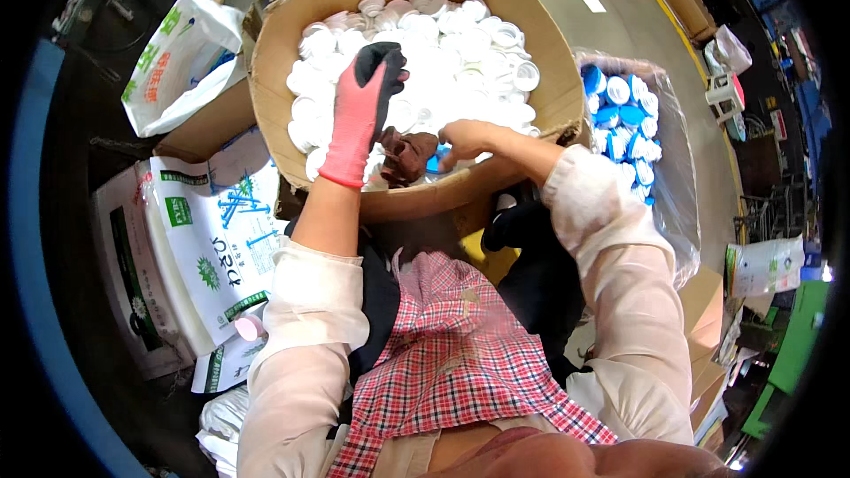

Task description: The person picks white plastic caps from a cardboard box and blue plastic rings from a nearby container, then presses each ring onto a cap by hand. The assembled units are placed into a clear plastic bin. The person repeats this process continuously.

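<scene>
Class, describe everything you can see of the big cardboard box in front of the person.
The cardboard box is large, brown and open-topped, with bent, worn walls. It is filled with white round caps. The left hand, in a pink and black glove, reaches over the caps. The bare right hand is at the near wall beside a brown glove. A clear bag of blue and white caps sits against its right side.

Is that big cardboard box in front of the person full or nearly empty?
Fairly full: the open cardboard box holds a heap of white caps hiding its bottom, piled well up its walls.
</scene>
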Demonstrator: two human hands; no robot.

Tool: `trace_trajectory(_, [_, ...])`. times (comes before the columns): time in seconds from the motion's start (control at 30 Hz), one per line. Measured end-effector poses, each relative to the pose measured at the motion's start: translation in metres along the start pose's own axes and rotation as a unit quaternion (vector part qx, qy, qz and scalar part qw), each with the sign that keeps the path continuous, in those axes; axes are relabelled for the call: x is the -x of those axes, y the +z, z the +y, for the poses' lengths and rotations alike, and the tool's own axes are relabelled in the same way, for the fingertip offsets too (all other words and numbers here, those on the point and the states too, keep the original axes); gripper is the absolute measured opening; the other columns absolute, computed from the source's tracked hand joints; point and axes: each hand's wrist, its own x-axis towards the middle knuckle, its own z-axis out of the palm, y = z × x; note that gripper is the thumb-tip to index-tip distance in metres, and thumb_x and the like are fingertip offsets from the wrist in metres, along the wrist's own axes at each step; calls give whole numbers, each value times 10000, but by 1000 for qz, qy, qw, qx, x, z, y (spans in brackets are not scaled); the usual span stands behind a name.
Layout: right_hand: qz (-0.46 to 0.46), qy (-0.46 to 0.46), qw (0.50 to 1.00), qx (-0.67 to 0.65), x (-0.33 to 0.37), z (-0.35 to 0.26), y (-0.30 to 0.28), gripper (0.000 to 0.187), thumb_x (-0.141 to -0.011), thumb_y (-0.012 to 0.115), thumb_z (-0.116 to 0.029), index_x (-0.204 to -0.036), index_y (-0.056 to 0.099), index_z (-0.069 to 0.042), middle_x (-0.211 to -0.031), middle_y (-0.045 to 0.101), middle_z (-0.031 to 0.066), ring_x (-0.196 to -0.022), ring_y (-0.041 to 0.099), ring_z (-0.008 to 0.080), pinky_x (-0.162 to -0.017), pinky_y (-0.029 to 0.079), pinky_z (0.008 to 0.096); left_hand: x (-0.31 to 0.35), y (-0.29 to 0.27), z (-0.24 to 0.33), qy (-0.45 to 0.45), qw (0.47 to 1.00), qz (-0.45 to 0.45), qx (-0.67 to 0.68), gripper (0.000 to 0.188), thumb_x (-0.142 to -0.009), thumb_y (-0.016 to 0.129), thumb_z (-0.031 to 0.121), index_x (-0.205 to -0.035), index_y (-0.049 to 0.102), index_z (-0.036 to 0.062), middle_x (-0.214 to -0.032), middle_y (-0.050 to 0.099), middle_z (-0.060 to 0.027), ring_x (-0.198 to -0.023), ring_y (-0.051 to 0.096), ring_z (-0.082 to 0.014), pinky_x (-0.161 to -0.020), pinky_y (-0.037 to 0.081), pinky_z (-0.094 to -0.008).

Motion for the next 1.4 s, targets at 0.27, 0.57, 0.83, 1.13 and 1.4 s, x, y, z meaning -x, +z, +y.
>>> trace_trajectory(0.27, [-26, -60, 998, -10, -31, 1, 24, 716, -663, 788, -323, -1293, 533, -98, -1112, 666, 196, -1011, 623, 398, -867, 490, 432, 5, -14, 14, 9, 998, -27, -58, 291, -962, 585, 208, -1143, 605, -19, -998, 662, -101, -857, 654, -156, -755, 530, -266])
trace_trajectory(0.57, [180, -78, 876, -441, 38, -22, -76, 210, -869, 620, -71, -1024, 637, 69, -791, 651, 86, -733, 655, 163, -660, 559, 303, 11, -26, -19, 15, 912, -33, -408, 623, -761, 776, 313, -1223, 557, -43, -1125, 642, -225, -1052, 631, -315, -892, 499, -362])
trace_trajectory(0.83, [264, -13, 950, -168, -42, 16, -32, 271, -852, 613, -106, -1118, 658, -84, -830, 690, 111, -803, 683, 207, -649, 548, 351, -1, -39, 9, -144, 944, -40, 295, 610, -748, 498, -67, -1332, 323, -63, -1215, 514, -292, -1071, 593, -508, -842, 573, -594])
trace_trajectory(1.13, [172, -48, 974, 141, -92, -1, 9, 211, -853, 544, -152, -977, 705, -97, -928, 686, 176, -898, 679, 353, -754, 537, 451, -10, -41, 17, -171, 844, -203, 466, 709, -929, 490, 579, -1437, 369, 100, -1433, 391, -279, -1305, 392, -514, -928, 477, -597])
trace_trajectory(1.4, [311, -94, 946, -5, -15, -10, -54, 340, -729, 787, -223, -942, 590, -45, -1048, 539, 186, -932, 612, 387, -769, 500, 450, -1, -41, 20, -122, 908, -166, 366, 707, -953, 430, 554, -1453, 335, 64, -1418, 414, -280, -1287, 438, -481, -978, 443, -607])
